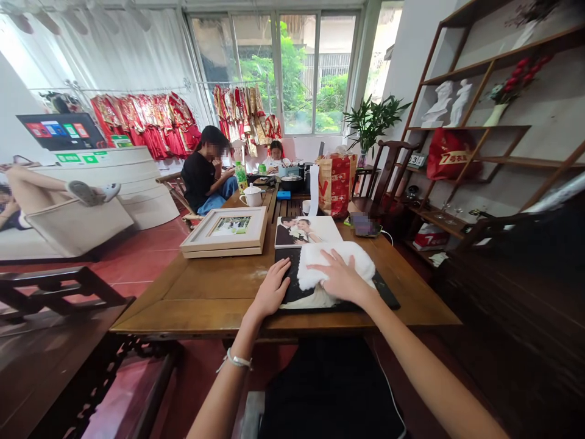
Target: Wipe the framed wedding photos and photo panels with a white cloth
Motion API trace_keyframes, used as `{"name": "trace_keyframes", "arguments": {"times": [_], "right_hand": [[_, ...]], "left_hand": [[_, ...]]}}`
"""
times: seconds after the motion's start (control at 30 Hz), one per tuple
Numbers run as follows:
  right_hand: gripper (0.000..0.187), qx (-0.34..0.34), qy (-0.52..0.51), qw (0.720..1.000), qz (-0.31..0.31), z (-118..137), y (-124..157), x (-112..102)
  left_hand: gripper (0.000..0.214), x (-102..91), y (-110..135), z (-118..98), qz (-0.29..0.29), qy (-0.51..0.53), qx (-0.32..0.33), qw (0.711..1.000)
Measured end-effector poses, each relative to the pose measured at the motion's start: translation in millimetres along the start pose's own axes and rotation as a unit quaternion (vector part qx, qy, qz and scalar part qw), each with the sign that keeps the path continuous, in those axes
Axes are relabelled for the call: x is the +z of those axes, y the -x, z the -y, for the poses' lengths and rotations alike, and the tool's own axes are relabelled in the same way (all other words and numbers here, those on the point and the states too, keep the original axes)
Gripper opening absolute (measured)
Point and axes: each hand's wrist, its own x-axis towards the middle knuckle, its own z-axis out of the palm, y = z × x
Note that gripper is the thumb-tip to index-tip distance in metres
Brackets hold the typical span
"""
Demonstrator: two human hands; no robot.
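Observation:
A dark photo album point(386, 291) lies flat near the front edge of a wooden table point(214, 292). My left hand point(273, 288) rests flat on its left edge, fingers stretched out. My right hand point(340, 277) presses down on a white cloth point(336, 261) that covers the middle of the album, fingers spread over it. A second album with a couple's picture point(305, 231) lies just behind.
A stack of framed pictures point(226, 231) sits at the left of the table, a white teapot point(251, 195) behind it, a red gift bag point(336, 183) and a phone point(364, 224) to the right. Two people sit at the far end. Wooden chairs and shelves flank the table.

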Motion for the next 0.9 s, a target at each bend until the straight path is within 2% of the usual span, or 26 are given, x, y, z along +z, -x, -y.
{"name": "trace_keyframes", "arguments": {"times": [0.13,0.23,0.33,0.47,0.53,0.63,0.73,0.83,0.9], "right_hand": [[0.073,-0.088,-0.016,0.996,0.005,5,63,9],[0.079,-0.109,-0.031,0.993,0.019,-10,86,7],[0.076,-0.078,-0.036,0.996,0.020,-34,78,1],[0.063,0.006,-0.026,1.000,0.001,-54,33,-7],[0.058,0.039,-0.018,0.999,-0.006,-51,8,-9],[0.058,0.057,-0.004,0.998,-0.015,-29,-14,-9],[0.062,0.008,-0.004,1.000,-0.005,-1,-7,-3],[0.070,-0.068,-0.012,0.997,-0.016,19,27,8],[0.078,-0.096,-0.020,0.995,-0.013,20,55,13]], "left_hand": [[0.040,0.0,0,-2,-0.001,-0.001,-0.002,1.000],[0.041,-1.0,0,-3,0.004,-0.001,-0.003,1.000],[0.041,-1.8,0,-4,0.006,0.000,-0.003,1.000],[0.041,-2.2,0,-3,0.009,-0.002,-0.001,1.000],[0.041,-2.1,0,-2,0.010,-0.002,-0.001,1.000],[0.041,-1.6,0,-2,0.010,-0.002,-0.003,1.000],[0.042,-1.3,0,-3,0.011,-0.006,-0.003,1.000],[0.042,-1.2,-1,-3,0.010,-0.008,0.000,1.000],[0.042,-1.2,-1,-3,0.008,-0.007,-0.001,1.000]]}}
